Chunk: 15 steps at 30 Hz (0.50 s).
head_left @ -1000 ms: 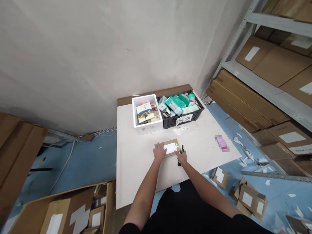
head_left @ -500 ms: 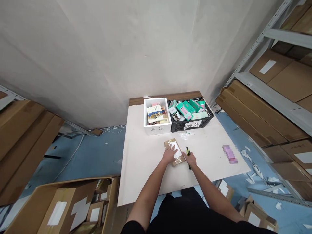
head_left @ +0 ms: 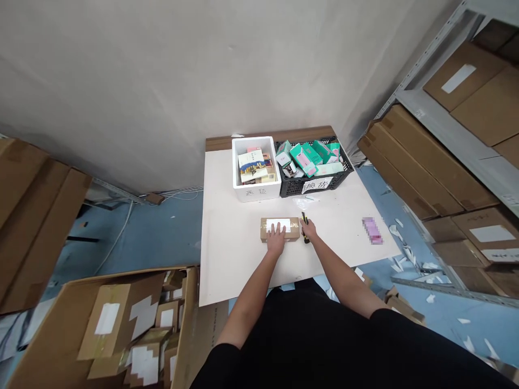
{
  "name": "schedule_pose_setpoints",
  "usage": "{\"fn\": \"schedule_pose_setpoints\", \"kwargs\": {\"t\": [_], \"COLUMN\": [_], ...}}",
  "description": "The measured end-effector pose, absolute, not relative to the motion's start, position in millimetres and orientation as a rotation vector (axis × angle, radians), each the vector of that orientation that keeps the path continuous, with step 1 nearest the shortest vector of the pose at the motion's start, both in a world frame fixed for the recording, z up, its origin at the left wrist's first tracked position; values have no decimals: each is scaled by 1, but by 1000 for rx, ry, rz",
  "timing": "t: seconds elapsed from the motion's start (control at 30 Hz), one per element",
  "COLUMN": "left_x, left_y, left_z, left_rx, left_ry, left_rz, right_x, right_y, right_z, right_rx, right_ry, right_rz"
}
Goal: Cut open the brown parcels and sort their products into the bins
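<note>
A small taped cardboard box (head_left: 292,235) with a white label lies lengthwise across the table in front of me. My left hand (head_left: 276,237) rests on top of it, fingers spread over the label. Just past the box's right end, my right hand (head_left: 308,229) is closed around a black and yellow utility knife (head_left: 305,237). The knife points away from me; whether its blade is out is too small to tell. A scrap of clear plastic (head_left: 300,203) lies beyond the knife.
At the table's (head_left: 227,237) back stand a white foam box (head_left: 256,193) holding books and a black crate (head_left: 290,187) of green cartons. A blurred pink item (head_left: 372,230) lies at right. A large carton (head_left: 65,308) of parcels is at lower left; shelves (head_left: 430,113) stand right.
The cardboard box has turned from a slant to lie crosswise under my left hand. My right hand keeps hold of the utility knife at its right end. My view has shifted down.
</note>
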<state>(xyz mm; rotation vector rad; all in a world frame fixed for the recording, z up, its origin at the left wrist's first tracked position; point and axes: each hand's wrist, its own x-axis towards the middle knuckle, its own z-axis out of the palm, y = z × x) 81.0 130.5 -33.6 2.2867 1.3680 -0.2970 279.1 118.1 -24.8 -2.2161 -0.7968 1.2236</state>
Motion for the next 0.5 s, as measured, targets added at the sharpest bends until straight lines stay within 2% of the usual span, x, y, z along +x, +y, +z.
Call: {"fn": "schedule_pose_setpoints", "kwargs": {"t": [0.17, 0.5], "left_x": [73, 74], "left_y": [125, 130], "left_z": [-39, -36], "left_rx": [2292, 2287], "left_ry": [1366, 1368], "left_rz": [-265, -302], "right_x": [289, 277], "right_y": [73, 69], "right_z": [-35, -34], "right_rx": [-2142, -2166], "right_ry": [-700, -855], "right_rz": [1322, 1345]}}
